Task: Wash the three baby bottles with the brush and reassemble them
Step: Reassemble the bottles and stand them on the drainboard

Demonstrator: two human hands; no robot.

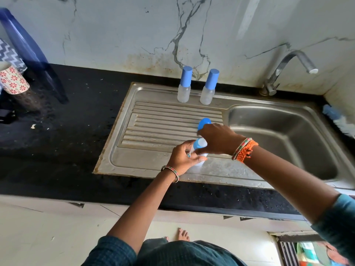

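We face a white marble-veined wall (134,31), rust-stained near its base, above a black speckled table (63,135). A blue plastic chair (28,52) stands at our left beside a flower-patterned cup (13,80). Pale floor tiles (48,227) lie below, in soft daylight.

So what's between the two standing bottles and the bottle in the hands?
Only bare ribbed drainboard lies between the two capped bottles and the held bottle; a blue cap sits toward the right, in the head view.

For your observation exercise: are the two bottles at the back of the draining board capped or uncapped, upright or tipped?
Capped and upright. Both bottles stand on their bases on the draining board, each with a blue cap on top.
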